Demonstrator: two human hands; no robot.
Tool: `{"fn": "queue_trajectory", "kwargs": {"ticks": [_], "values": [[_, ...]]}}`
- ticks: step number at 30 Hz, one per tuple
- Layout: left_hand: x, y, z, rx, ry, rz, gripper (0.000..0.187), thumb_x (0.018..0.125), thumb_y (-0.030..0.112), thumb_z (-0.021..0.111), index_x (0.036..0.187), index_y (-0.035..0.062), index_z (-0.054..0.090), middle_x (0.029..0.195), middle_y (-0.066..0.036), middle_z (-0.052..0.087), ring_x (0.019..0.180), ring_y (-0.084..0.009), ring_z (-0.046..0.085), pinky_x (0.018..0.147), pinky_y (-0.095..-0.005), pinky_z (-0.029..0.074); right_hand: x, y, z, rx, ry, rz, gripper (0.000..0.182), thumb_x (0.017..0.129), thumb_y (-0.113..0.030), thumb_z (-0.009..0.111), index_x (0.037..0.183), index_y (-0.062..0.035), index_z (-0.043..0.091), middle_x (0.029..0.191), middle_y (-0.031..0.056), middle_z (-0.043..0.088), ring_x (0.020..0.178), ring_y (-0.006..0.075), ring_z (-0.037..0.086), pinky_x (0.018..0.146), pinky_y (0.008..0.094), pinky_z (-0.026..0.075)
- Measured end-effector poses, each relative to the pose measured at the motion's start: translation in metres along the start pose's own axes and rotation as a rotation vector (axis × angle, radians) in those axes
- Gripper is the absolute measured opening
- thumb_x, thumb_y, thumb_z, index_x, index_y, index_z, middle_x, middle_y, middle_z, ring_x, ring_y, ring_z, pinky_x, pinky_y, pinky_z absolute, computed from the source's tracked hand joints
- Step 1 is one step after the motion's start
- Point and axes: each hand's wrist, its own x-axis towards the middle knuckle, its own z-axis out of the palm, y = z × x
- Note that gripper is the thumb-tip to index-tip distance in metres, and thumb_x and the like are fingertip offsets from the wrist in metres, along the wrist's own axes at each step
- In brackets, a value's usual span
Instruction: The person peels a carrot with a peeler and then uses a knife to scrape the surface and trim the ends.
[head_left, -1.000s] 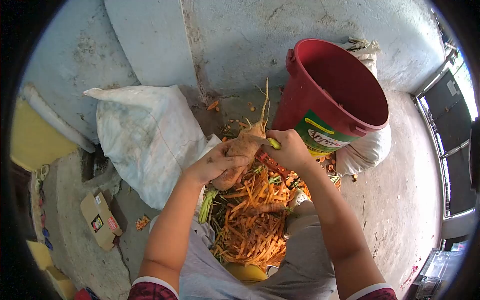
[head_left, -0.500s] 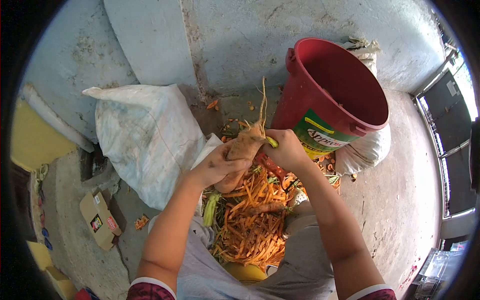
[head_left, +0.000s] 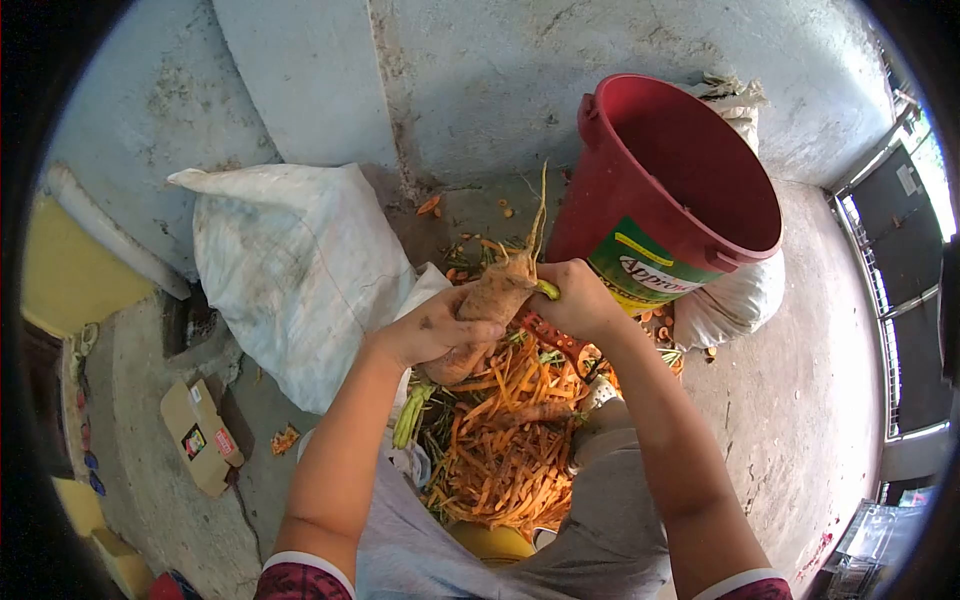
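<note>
My left hand is closed around a large, soil-stained carrot with thin roots sticking up from its upper end. My right hand is closed beside the carrot's upper end, gripping an orange-red tool with holes along its handle; the working end is hidden. A short green stalk shows between the carrot and my right fingers. Below both hands lies a heap of orange peelings, with another unpeeled carrot on top. Leafy green stalks lie at the heap's left.
A tall red bucket stands at the back right, against a white sack. At the left slumps a larger white sack. A flattened cardboard box lies on the concrete floor. Behind is a grey-blue wall.
Both hands and the carrot have shifted only slightly, the right hand a little to the right. The green stalks at the heap's left lie lower and more to the left.
</note>
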Motion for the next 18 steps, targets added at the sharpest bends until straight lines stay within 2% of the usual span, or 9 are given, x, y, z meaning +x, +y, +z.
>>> {"fn": "queue_trajectory", "kwargs": {"ticks": [2,5,8,11,14,17,18], "values": [[-0.001,-0.001,-0.001,0.007,-0.024,-0.031,0.05,0.071,0.029,0.061,0.108,0.0002,0.045,0.087,-0.007,0.054,0.078,-0.0122,0.051,0.068,-0.0258,0.043,-0.002,-0.001,0.0,0.003,-0.034,0.022,0.025,0.064,-0.014,0.055,0.083,0.0008,0.058,0.071,0.0225,0.055,0.067,0.0366,0.053,0.064,0.038,0.043],[0.001,-0.002,-0.01,-0.23,-0.342,-0.231,0.051,0.071,0.03,0.062,0.108,0.0006,0.045,0.085,-0.007,0.054,0.077,-0.0149,0.053,0.07,-0.027,0.043,-0.003,-0.002,-0.004,-0.007,-0.141,0.046,0.025,0.065,-0.014,0.054,0.083,0.0012,0.058,0.072,0.0228,0.056,0.068,0.0367,0.053,0.065,0.0383,0.043],[0.003,-0.011,-0.003,-0.184,-0.207,-0.243,0.05,0.071,0.03,0.062,0.108,0.0009,0.045,0.079,-0.007,0.056,0.076,-0.0185,0.055,0.071,-0.0296,0.043,-0.004,0.003,-0.002,-0.018,-0.151,0.066,0.024,0.065,-0.015,0.053,0.083,0.0012,0.058,0.073,0.0229,0.056,0.07,0.0363,0.054,0.066,0.0386,0.043],[0.003,-0.005,0.012,0.179,0.013,0.061,0.053,0.07,0.032,0.062,0.107,-0.001,0.044,0.075,-0.01,0.057,0.069,-0.0222,0.057,0.066,-0.0318,0.045,-0.004,0.011,0.001,-0.067,-0.173,0.101,0.025,0.065,-0.016,0.054,0.083,0.001,0.058,0.073,0.0225,0.056,0.07,0.0357,0.054,0.067,0.0386,0.043],[0.004,-0.006,0.01,0.664,0.085,0.072,0.057,0.069,0.034,0.062,0.108,-0.0027,0.042,0.08,-0.015,0.058,0.072,-0.0252,0.057,0.067,-0.032,0.044,-0.002,0.013,0.006,-0.184,-0.267,0.202,0.026,0.065,-0.017,0.054,0.084,0.0009,0.058,0.074,0.0224,0.057,0.071,0.0353,0.055,0.068,0.0386,0.043],[0.007,-0.009,0.008,0.679,0.081,-0.014,0.057,0.068,0.035,0.065,0.104,-0.0037,0.045,0.088,-0.014,0.054,0.08,-0.0214,0.052,0.072,-0.0303,0.041,-0.002,0.027,0.024,-0.106,-0.23,0.27,0.028,0.067,-0.02,0.055,0.084,0.0014,0.058,0.076,0.0222,0.057,0.072,0.0347,0.055,0.069,0.0387,0.044],[0.007,-0.011,0.007,0.63,0.101,0.014,0.055,0.068,0.035,0.065,0.102,-0.0034,0.045,0.086,-0.015,0.055,0.078,-0.0224,0.053,0.071,-0.0308,0.041,-0.002,0.025,0.024,-0.1,-0.224,0.269,0.028,0.067,-0.021,0.055,0.084,0.0016,0.058,0.077,0.022,0.057,0.073,0.0343,0.055,0.069,0.0387,0.044]]}}
